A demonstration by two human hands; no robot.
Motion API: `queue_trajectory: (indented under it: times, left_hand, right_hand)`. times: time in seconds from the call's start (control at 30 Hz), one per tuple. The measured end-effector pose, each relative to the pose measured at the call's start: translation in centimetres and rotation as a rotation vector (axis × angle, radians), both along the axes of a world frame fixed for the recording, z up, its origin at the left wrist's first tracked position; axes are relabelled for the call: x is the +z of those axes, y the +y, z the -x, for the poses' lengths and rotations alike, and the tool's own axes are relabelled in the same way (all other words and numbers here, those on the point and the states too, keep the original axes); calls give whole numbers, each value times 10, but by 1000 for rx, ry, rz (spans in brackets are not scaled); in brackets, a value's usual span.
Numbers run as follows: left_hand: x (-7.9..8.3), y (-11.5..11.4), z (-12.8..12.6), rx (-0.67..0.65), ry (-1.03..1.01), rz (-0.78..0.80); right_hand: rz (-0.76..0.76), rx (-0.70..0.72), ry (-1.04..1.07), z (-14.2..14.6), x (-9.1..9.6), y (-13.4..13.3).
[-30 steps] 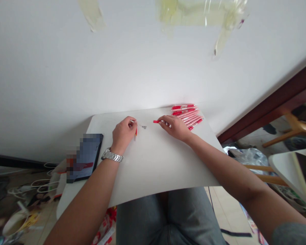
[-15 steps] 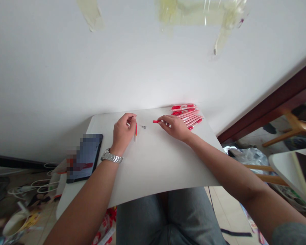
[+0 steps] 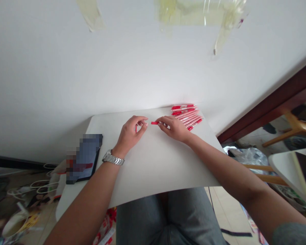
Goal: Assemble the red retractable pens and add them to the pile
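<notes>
My right hand (image 3: 173, 128) is closed on a pen barrel (image 3: 154, 123), whose red end sticks out to the left between thumb and fingers. Just left of that end is my left hand (image 3: 133, 130), its thumb and index finger apart and pointing right. A red pen refill (image 3: 136, 128) lies on the table, mostly covered by the left hand. Several red pens (image 3: 185, 111), some with pale pink barrels, lie in a group beyond the right hand.
The white table (image 3: 158, 163) stands against a white wall. At its left edge lies a tablet (image 3: 90, 156), partly blurred out. A second white table (image 3: 283, 161) with a dark screen is at the right. Cables (image 3: 38, 185) trail on the floor at left.
My left hand has moved right, toward the red end of the pen barrel, and its fingers now cover where a small metal part lay. The right hand has barely moved.
</notes>
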State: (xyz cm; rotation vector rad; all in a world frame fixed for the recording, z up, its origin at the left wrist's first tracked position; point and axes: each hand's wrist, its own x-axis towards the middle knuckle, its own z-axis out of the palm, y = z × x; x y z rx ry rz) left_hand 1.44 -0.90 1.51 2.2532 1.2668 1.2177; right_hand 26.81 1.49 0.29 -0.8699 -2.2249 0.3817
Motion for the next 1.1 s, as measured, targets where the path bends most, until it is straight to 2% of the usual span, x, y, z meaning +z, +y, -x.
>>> queue_trajectory:
  times: [0.47, 0.8, 1.1]
  left_hand:
    - [-4, 0, -4, -83, 15, -13]
    - [1, -2, -5, -82, 44, -25]
    - [0, -2, -4, -13, 4, -17]
  right_hand:
    - [11, 60, -6, 2, 3, -4]
    - [0, 46, -6, 3, 1, -4]
    - [15, 36, -3, 0, 0, 1]
